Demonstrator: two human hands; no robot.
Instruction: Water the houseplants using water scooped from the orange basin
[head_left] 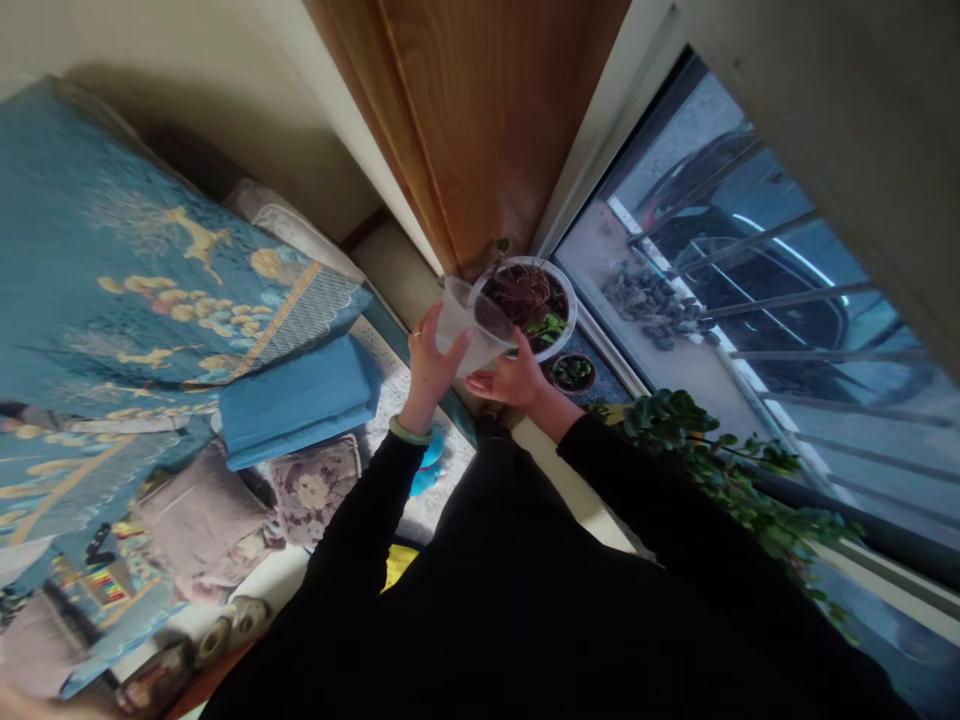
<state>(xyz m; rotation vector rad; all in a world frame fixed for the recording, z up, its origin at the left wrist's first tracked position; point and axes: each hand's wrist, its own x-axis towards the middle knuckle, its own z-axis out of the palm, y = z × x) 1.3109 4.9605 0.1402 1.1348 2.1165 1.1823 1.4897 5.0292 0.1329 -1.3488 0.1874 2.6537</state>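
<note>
Between my two hands is a translucent plastic cup (466, 325), tilted with its wide mouth towards the plant pot. My left hand (435, 360) wraps round its left side, thumb across the front. From the right, my right hand (510, 378) grips the cup near its rim. Just behind the cup stands a white round pot (568, 290) holding dark soil, reddish stems and a few green leaves. The cup covers part of this pot's left edge. Whether anything is inside the cup I cannot make out. A smaller brown pot (571, 373) with a low green plant sits nearer, by the right wrist.
A brown wooden panel (495, 120) rises behind the pots. To the right is a barred window (750, 270), with a leafy plant (690, 430) along its sill. At left are a blue patterned cover (112, 230), a folded blue cloth (300, 395) and cushions (202, 510).
</note>
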